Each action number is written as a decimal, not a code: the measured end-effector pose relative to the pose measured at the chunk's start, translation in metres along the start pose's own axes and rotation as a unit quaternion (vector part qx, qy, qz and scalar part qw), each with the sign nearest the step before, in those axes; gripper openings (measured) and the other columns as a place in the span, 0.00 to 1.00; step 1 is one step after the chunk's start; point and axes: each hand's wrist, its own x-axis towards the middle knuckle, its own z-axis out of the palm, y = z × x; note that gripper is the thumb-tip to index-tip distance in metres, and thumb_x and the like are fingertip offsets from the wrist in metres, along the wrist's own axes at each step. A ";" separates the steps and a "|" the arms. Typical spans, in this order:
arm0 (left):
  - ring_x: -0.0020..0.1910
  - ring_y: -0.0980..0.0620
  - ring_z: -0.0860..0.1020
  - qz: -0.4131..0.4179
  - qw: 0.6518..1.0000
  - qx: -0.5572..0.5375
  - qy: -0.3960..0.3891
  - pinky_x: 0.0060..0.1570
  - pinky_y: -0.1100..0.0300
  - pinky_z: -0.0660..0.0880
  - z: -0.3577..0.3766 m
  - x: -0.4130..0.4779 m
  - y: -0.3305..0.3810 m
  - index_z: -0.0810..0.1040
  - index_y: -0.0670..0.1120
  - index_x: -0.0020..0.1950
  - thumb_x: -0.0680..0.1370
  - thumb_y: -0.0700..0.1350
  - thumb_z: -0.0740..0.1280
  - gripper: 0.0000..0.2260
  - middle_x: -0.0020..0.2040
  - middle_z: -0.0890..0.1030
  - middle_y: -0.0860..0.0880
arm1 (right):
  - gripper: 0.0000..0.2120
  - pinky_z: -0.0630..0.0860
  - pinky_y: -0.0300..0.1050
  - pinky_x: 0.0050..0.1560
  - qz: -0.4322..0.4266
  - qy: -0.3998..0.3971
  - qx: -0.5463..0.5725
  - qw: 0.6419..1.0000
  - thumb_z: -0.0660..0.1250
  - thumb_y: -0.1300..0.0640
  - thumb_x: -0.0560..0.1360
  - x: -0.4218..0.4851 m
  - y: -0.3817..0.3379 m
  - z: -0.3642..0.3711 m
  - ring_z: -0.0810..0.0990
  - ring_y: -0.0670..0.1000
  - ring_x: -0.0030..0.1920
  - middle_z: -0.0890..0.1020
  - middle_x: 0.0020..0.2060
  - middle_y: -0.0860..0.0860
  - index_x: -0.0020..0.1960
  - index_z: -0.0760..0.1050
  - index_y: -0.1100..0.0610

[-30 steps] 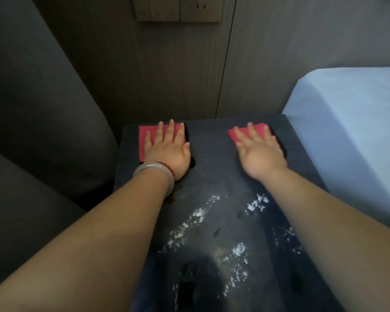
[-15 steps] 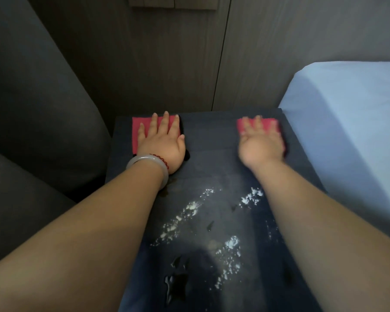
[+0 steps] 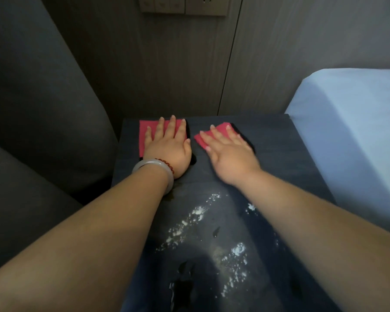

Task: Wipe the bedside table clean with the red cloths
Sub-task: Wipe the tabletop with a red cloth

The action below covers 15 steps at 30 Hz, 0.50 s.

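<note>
Both hands lie flat, fingers spread — left hand point(image 3: 167, 149) on one red cloth point(image 3: 145, 136), right hand point(image 3: 230, 156) on another point(image 3: 208, 134) — white powder point(image 3: 196, 219) streaks the dark counter point(image 3: 279, 154).

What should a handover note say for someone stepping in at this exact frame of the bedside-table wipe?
Left hand: flat, fingers spread, pressing the left red cloth at the table's far left.
Right hand: flat on the right red cloth, near the far middle, angled toward the left one.
Bedside table: the far strip around the cloths looks clear of spills.
Left to do: white powder streaked across the middle and near part, plus dark wet patches at the near edge. Neither cloth has reached them; probably drag both cloths toward you.
</note>
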 end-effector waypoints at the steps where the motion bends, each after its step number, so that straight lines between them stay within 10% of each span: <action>1: 0.78 0.45 0.41 -0.001 1.000 -0.001 0.001 0.75 0.41 0.42 0.000 0.000 0.000 0.43 0.52 0.80 0.82 0.55 0.43 0.26 0.80 0.42 0.50 | 0.24 0.47 0.55 0.76 0.020 0.006 -0.006 1.000 0.44 0.47 0.83 0.004 0.019 -0.004 0.45 0.57 0.79 0.49 0.79 0.44 0.79 0.49 0.40; 5: 0.78 0.45 0.41 -0.006 1.000 0.003 0.005 0.75 0.42 0.41 0.000 0.001 0.003 0.43 0.53 0.80 0.82 0.55 0.43 0.26 0.81 0.43 0.50 | 0.25 0.47 0.55 0.76 0.306 0.001 0.030 0.952 0.43 0.48 0.83 0.020 0.079 -0.024 0.44 0.59 0.78 0.47 0.80 0.46 0.79 0.46 0.42; 11: 0.78 0.45 0.42 0.002 1.000 -0.002 0.008 0.75 0.41 0.42 0.002 0.001 0.001 0.44 0.53 0.80 0.82 0.55 0.43 0.26 0.81 0.43 0.50 | 0.23 0.48 0.54 0.76 -0.024 -0.010 0.003 1.000 0.43 0.47 0.83 0.017 -0.010 -0.002 0.46 0.55 0.79 0.51 0.79 0.45 0.78 0.50 0.41; 15: 0.78 0.45 0.42 -0.005 1.000 0.001 0.010 0.75 0.42 0.42 0.002 0.001 0.001 0.44 0.53 0.80 0.82 0.55 0.43 0.26 0.81 0.44 0.50 | 0.26 0.50 0.59 0.76 0.194 -0.012 -0.015 0.981 0.49 0.54 0.83 0.023 0.084 -0.029 0.46 0.61 0.78 0.48 0.80 0.50 0.79 0.48 0.44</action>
